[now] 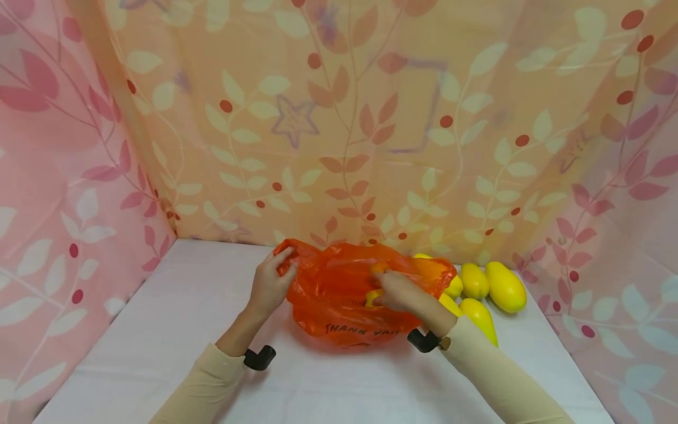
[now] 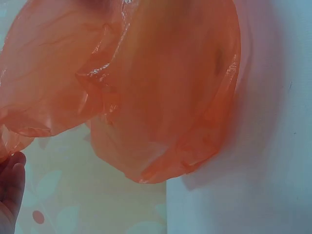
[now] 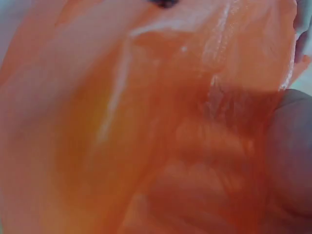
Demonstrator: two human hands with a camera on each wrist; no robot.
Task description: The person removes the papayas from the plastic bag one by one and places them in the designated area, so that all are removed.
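Observation:
An orange-red plastic bag [image 1: 339, 321] with dark lettering lies on the white table, its mouth spread upward. My left hand [image 1: 271, 285] pinches the bag's left rim; in the left wrist view its fingers [image 2: 12, 178] show at the edge of the plastic. Inside the mouth, my right hand [image 1: 399, 290] holds a yellow mango [image 1: 374, 298], mostly covered by the hand. Through the blurred plastic in the right wrist view, a yellow patch shows at left, and part of the right hand [image 3: 292, 151] at right.
Several yellow mangoes [image 1: 507, 287] lie on the table right of the bag, some partly behind its rim and the right forearm. Floral curtains [image 1: 339, 147] stand along the table's back and both sides. Each wrist wears a black camera mount [image 1: 259, 357].

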